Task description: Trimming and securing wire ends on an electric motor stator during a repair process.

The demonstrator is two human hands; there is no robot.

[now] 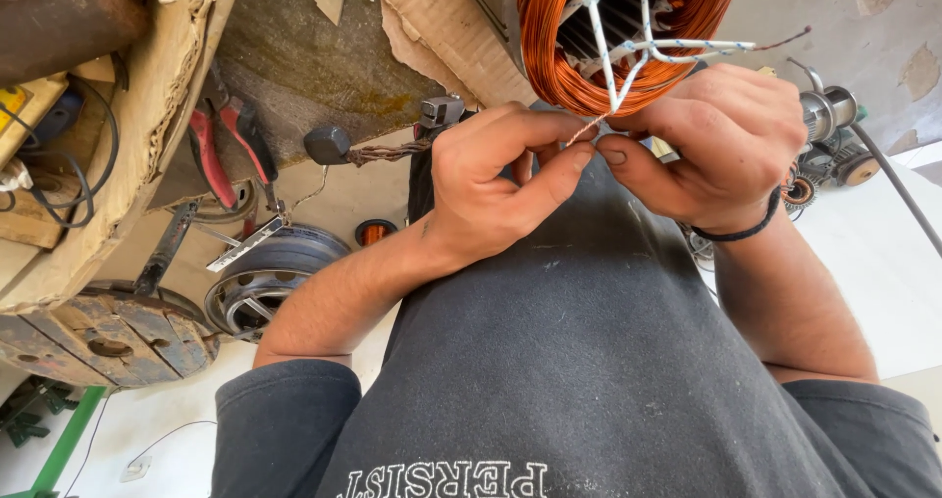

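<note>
The copper winding [628, 37] runs off the top edge, so you see only its lower arc, and the stator core inside it is mostly cut away. The white lacing cord [616, 61] vanishes between your hands; where your fingertips [574, 155] pinch it, the cord's end is hidden, perhaps knotted there. Your left hand [496, 179] covers the dark block behind it. The red pliers [221, 150] are partly tucked under the torn cardboard [167, 76]. The motor shaft [829, 115] behind your right hand [721, 140] is half concealed.
</note>
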